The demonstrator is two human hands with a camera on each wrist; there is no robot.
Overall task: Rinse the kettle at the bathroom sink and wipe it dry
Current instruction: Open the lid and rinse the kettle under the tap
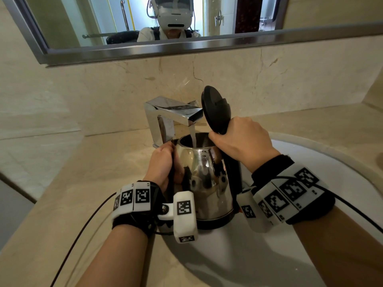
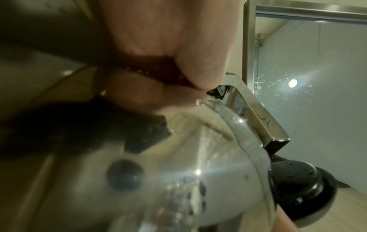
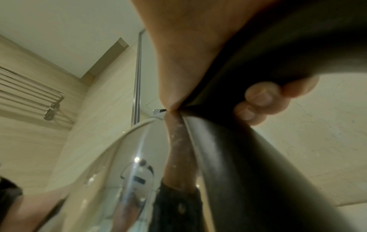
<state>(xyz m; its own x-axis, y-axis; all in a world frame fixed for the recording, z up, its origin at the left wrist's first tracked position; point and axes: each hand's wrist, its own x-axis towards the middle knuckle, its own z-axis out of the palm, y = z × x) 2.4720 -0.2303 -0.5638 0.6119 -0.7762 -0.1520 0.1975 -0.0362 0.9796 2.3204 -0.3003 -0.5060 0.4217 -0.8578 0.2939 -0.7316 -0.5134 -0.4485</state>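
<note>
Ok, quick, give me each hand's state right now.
Left hand: fingers curled against the kettle body by the spout, gripping it.
Right hand: gripping the kettle's black handle.

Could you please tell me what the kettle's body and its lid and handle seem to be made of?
Kettle body: apparently polished stainless steel, since it mirrors the hands and room. Lid and handle: matte black, probably plastic, showing no reflections.
</note>
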